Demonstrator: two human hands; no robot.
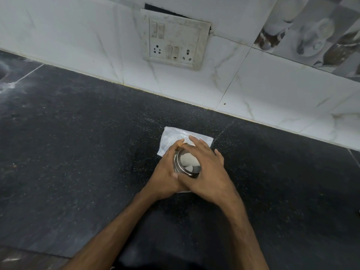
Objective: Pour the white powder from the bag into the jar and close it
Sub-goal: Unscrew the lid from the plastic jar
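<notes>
Between left hand and right hand, steel-rimmed jar, white powder inside

Counter lies open left and right; bag, then wall, lie beyond.

A dark grey, finely speckled stone bench fills the lower part of the view, crossed by thin pale joint lines and marked by a whitish smear at its far left edge. Behind it, above a cream seam, rises a wall of glossy white marble-veined tiles, with a grey-and-brown patterned decorative tile at the upper right. A grimy white rectangular switch-and-socket plate sits slightly askew on the wall, a dark gap showing along its top edge.
</notes>
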